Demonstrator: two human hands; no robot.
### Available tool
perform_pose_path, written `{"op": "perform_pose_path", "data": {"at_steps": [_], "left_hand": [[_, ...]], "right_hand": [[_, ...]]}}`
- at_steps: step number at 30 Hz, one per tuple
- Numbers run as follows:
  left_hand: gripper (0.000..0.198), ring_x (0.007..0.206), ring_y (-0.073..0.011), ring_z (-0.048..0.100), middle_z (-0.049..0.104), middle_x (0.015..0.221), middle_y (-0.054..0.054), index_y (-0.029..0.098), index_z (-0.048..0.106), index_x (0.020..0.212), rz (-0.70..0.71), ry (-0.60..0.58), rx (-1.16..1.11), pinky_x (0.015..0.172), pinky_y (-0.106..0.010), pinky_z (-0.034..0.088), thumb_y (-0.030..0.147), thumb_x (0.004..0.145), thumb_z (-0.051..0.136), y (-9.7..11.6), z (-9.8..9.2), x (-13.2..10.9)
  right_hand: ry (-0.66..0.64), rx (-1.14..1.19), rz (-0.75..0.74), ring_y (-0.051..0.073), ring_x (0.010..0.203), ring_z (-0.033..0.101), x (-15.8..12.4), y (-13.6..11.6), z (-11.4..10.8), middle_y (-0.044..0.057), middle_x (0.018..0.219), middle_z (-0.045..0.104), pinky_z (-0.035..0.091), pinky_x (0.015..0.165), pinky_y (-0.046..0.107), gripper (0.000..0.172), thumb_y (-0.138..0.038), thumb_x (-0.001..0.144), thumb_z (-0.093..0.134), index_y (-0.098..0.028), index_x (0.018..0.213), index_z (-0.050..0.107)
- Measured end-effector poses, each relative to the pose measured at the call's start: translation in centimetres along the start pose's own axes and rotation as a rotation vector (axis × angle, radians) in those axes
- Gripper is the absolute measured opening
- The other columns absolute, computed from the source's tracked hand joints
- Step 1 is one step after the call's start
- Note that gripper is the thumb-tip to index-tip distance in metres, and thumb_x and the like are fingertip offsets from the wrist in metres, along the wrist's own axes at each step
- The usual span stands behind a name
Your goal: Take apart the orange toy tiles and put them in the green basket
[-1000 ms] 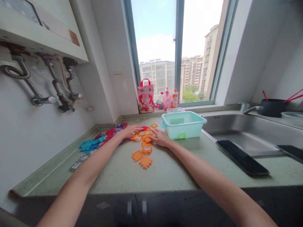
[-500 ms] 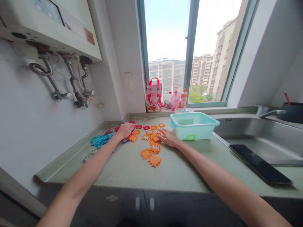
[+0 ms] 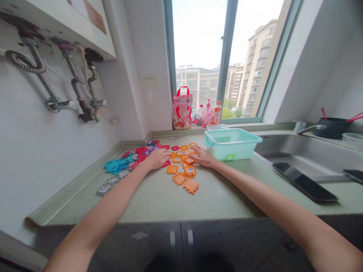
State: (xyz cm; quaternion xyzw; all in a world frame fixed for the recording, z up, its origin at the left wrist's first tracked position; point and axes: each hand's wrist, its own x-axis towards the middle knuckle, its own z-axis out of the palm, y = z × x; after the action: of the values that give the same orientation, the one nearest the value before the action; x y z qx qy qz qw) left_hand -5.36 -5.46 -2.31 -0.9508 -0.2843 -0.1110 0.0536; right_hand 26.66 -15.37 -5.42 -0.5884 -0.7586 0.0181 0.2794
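Pale-green speckled counter (image 3: pixel 153 202), L to R: blue toothed flat plastic pieces (image 3: pixel 115 165) nr back-L corner; my L hand (image 3: pixel 157 158) amid red toothed flat plastic pieces (image 3: pixel 141 150), fingers extended, grip indeterminable; orange toothed flat plastic pieces (image 3: pixel 191 186) mid-counter; my R hand (image 3: pixel 203 156) over some, fingers spread; aqua rectangular plastic box (image 3: pixel 243 152) nr back edge.

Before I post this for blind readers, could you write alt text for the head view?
A left hand by red pieces and a right hand at orange pieces, on a green counter; a teal tub stands just beyond the right hand, near a window.
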Motion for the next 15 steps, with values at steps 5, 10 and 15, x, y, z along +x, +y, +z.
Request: {"op": "perform_pose_path", "data": {"at_steps": [5,10,15], "left_hand": [[0.056,0.144,-0.0259,0.056,0.059,0.156,-0.013,0.018,0.056,0.154,-0.065,0.016,0.011,0.125,-0.040,0.039,0.032,0.101,0.044,-0.2,0.8,0.3],[0.065,0.143,-0.0260,0.057,0.059,0.156,-0.013,0.016,0.057,0.153,-0.079,-0.007,0.049,0.125,-0.039,0.039,0.015,0.088,0.049,-1.7,0.2,-0.1],[0.062,0.148,-0.0263,0.051,0.060,0.156,-0.007,0.026,0.068,0.140,-0.054,0.023,0.117,0.129,-0.048,0.031,0.009,0.083,0.051,-1.3,-0.9,-0.4]], "right_hand": [[-0.007,-0.068,0.018,0.032,0.151,0.046,1.8,-0.6,-0.2,0.017,0.162,0.050,0.034,0.126,0.051,0.071,-0.067,0.105,0.046,-0.021,0.158,0.052],[-0.175,-0.072,-0.060,0.037,0.156,0.038,1.9,-1.6,-0.2,0.013,0.169,0.042,0.028,0.126,0.062,0.070,-0.068,0.104,0.048,-0.030,0.163,0.046],[-0.265,-0.036,-0.147,0.036,0.148,0.050,1.8,-3.0,-0.3,0.012,0.160,0.054,0.036,0.123,0.057,0.068,-0.070,0.102,0.051,-0.029,0.156,0.056]]}}
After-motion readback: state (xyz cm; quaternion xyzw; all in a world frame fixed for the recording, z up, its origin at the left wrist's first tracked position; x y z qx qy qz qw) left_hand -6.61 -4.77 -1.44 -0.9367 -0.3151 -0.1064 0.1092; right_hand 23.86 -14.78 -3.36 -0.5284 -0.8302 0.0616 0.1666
